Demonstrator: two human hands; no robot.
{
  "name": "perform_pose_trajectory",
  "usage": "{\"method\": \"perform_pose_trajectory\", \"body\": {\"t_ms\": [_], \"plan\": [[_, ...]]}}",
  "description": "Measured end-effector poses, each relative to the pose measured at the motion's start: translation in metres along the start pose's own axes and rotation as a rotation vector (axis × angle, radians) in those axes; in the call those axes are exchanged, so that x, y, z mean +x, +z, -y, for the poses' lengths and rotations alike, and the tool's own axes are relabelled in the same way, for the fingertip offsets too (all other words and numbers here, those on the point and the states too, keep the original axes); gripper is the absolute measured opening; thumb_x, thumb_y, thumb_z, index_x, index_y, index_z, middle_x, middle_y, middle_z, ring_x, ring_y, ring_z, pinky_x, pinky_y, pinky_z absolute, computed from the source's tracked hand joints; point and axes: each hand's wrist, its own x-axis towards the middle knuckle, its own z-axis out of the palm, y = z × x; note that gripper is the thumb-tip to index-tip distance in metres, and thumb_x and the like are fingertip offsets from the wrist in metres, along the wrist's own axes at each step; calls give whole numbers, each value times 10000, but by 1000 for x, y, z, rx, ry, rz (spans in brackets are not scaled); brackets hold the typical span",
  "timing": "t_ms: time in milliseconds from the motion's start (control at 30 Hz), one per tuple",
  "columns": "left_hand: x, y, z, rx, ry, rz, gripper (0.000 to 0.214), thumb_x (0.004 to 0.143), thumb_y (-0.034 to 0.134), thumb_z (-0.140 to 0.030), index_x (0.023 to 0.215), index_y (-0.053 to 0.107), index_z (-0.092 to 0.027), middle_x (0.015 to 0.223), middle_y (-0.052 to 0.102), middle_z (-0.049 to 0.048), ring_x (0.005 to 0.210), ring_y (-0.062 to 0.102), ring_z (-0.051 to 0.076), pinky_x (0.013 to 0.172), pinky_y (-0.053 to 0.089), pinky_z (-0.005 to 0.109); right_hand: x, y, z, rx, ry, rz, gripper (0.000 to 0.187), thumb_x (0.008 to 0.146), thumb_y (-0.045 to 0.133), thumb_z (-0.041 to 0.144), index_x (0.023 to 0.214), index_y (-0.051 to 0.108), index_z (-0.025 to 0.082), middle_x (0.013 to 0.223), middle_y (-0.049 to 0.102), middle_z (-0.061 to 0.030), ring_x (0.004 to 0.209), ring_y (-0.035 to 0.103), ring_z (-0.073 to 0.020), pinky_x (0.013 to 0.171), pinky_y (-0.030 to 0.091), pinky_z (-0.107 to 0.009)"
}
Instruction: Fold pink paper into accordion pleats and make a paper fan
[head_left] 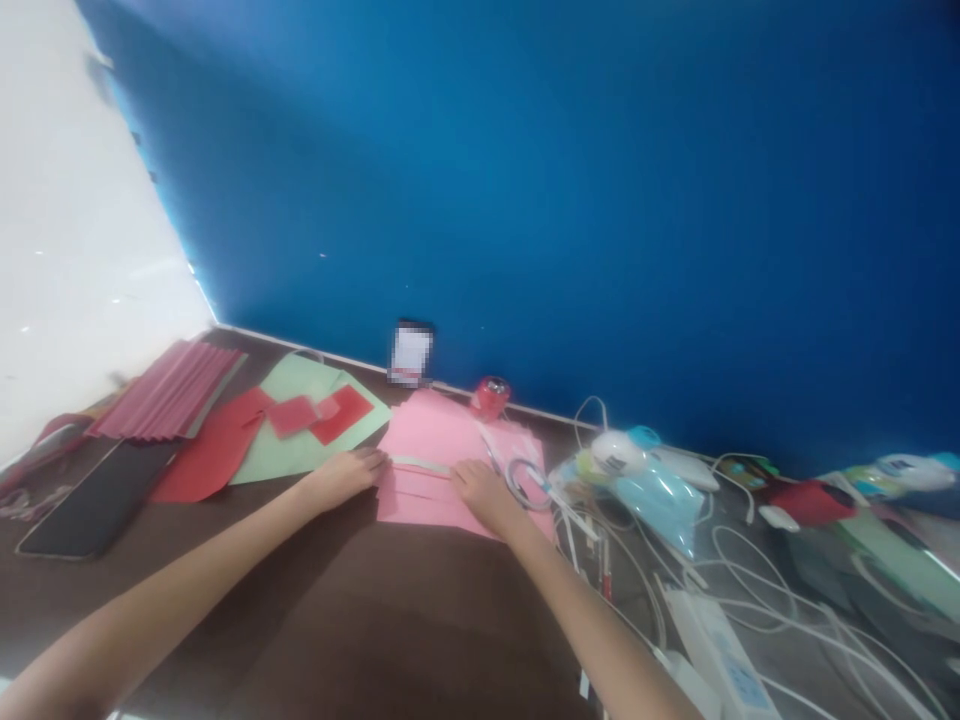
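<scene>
A pink paper sheet [435, 440] lies on the dark brown table [360, 610] near the blue wall. It has slits cut across it, and a pale strip [420, 464] runs over it. My left hand [346, 474] rests at the sheet's left edge with its fingers curled down onto the strip's left end. At the strip's other end is my right hand [480, 492], fingers bent and pressing on the paper. Scissors [517, 474] lie just right of my right hand.
Red paper pieces [225, 440] lie on a green sheet [300, 440] at the left, beside a pleated dark red fan [169, 392] and a black phone [94, 500]. A small red object [490, 396] stands by the wall. White cables and chargers [720, 600] crowd the right side.
</scene>
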Motion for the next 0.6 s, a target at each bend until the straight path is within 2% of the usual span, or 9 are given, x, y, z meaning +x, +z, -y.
{"method": "perform_pose_trajectory", "body": {"t_ms": [100,167,233,300,367,400,467,600], "plan": [[-3,-5,-10,-9,-27,43,350,823,366,-21,1126,527,-87,1195,554,166,1088,533,226,912,400,342,-1,-2,1,100,19,13,161,845,443,52,823,591,113,829,569,-92,766,475,-192,706,366,-317],[1,-12,-15,-102,-139,112,295,797,396,-30,1015,586,-90,1095,604,164,1012,571,237,861,418,343,2,-4,0,212,67,22,175,863,445,96,790,601,130,813,570,-82,784,481,-187,725,365,-312],[11,-20,-14,-232,-304,205,186,779,451,-87,836,627,-111,899,651,139,872,609,239,756,440,326,8,-6,-4,372,175,45,192,871,463,148,734,598,149,793,568,-65,802,493,-176,737,367,-296],[23,-26,-8,-278,-386,211,180,788,456,-149,738,628,-128,805,650,124,804,611,236,681,435,310,15,-9,-9,541,328,86,143,842,514,183,724,590,154,802,574,-51,789,512,-160,709,376,-269],[34,-28,1,-316,-434,199,146,762,503,-210,776,634,-145,821,651,103,779,607,219,625,425,274,21,-11,-14,644,438,120,65,800,559,210,787,587,153,830,587,-45,755,529,-148,655,379,-244],[37,-27,6,-343,-448,199,153,733,537,-229,822,634,-152,840,653,90,762,606,204,598,419,254,23,-11,-15,664,459,131,83,783,569,221,826,585,152,834,595,-41,732,535,-143,627,376,-235],[42,-26,15,-401,-455,214,225,668,591,-243,874,634,-164,837,656,60,713,605,176,551,404,222,25,-13,-17,668,445,144,107,769,568,231,842,586,155,799,604,-26,676,536,-133,582,363,-221],[40,-25,17,-483,-412,247,163,588,625,-204,746,654,-175,704,644,13,614,587,147,507,379,204,25,-19,-16,653,378,138,25,715,582,168,692,582,159,725,582,-11,650,512,-129,580,343,-219]]}}
